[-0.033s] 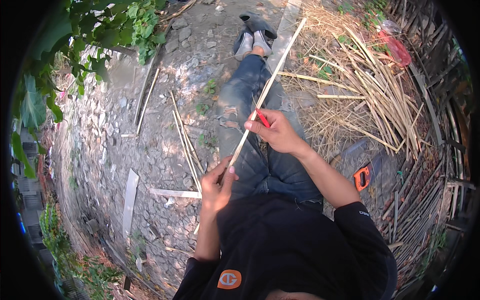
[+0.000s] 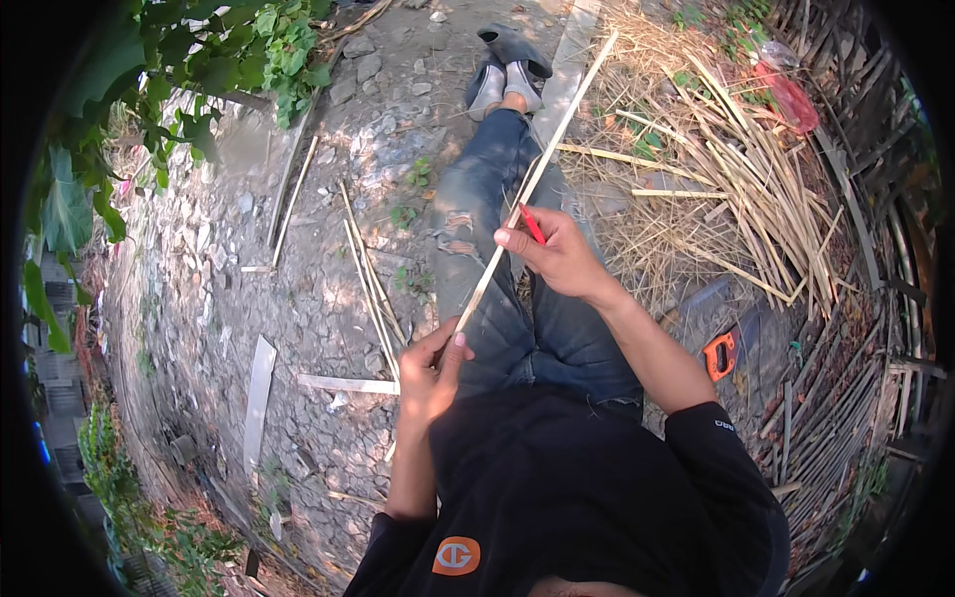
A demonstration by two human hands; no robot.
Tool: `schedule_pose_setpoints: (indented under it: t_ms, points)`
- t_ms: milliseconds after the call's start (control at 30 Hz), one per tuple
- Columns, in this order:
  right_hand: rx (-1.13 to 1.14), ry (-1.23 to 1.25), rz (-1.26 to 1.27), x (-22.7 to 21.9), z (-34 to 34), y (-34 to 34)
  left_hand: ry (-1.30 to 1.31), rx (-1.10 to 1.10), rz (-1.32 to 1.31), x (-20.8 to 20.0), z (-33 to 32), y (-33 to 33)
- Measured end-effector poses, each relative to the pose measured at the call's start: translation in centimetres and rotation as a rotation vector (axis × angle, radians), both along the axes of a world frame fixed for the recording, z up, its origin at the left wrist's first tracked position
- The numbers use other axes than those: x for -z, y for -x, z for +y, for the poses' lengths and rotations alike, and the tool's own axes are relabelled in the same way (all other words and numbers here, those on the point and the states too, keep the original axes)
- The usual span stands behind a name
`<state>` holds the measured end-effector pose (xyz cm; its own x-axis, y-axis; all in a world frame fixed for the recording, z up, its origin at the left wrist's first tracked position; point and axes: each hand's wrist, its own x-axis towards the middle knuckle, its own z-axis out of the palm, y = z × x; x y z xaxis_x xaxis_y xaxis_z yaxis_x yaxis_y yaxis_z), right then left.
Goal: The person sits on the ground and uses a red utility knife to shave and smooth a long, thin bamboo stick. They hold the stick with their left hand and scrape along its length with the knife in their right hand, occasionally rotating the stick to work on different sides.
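A long, pale bamboo strip (image 2: 563,127) slants over my legs, its far end up past my knees and its near end at my left hand. My left hand (image 2: 436,356) is closed round that lower end, thumb and fingers pinching it. Farther up the strip, my right hand (image 2: 557,257) grips a small red-handled knife (image 2: 533,225) against it, the thumb pressing on the strip. The knife's thin blade barely shows beside the strip. Beneath both hands are my worn blue jeans (image 2: 477,199), torn at the knees.
A heap of cut bamboo strips (image 2: 761,189) lies on straw at the right. An orange-handled saw (image 2: 720,355) rests by my right elbow. More thin strips (image 2: 364,274) and a flat board (image 2: 260,398) lie on the cracked ground at left. Leafy vines (image 2: 199,75) hang at upper left.
The far end of the bamboo strip has swung slightly to the right. My right hand with the knife has shifted a little to the right; my left hand has hardly moved.
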<state>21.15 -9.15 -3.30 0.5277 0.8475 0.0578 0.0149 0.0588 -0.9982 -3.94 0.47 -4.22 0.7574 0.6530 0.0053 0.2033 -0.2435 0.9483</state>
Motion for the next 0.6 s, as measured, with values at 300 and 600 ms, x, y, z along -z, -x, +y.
schedule_pose_setpoints:
  t_ms: [300, 600]
  points:
    - [-0.022, 0.148, -0.344, -0.2, -1.8, 1.8, 0.073, -0.072, 0.016, 0.6, 1.1, -0.2]
    - [-0.071, 0.147, -0.488, -0.5, -1.3, 4.3, 0.182, -0.08, 0.032, -1.1, 0.7, -0.9]
